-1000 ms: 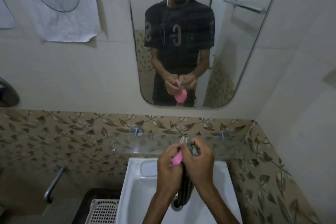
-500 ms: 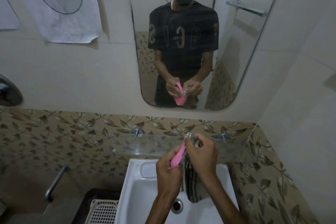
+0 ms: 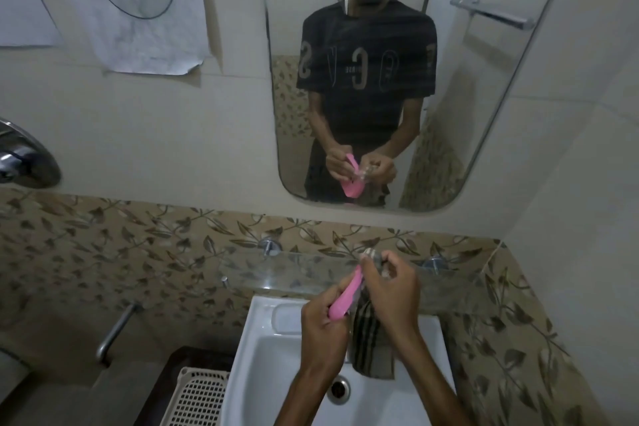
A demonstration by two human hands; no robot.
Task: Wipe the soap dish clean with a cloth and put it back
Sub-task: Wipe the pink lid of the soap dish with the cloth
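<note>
— Looking at the soap dish [image 3: 345,297]: where does it sit against the fingers?

— It is pink and stands on edge, tilted, above the white sink [image 3: 276,349]. The left hand [image 3: 323,328] grips its lower end, fingers curled round the rim with the thumb along the near side. Its upper end reaches the right hand [image 3: 390,290].

— And that right hand?

— Its fingers are curled, pinching a bunch of striped cloth [image 3: 370,339] at the top, right against the dish's upper tip. The rest of the cloth hangs straight down beside the dish, over the basin, ending just above the drain [image 3: 339,390].

— Does the cloth touch the dish?

— At the top, yes, where the fingertips press it to the rim. Lower down I cannot tell; the two run side by side, very close.

— Anything else nearby?

— A glass shelf [image 3: 276,273] on the leaf-patterned tiles just behind both hands, a mirror [image 3: 466,97] above it reflecting the same grip, and a white plastic basket [image 3: 200,398] left of the sink.
</note>
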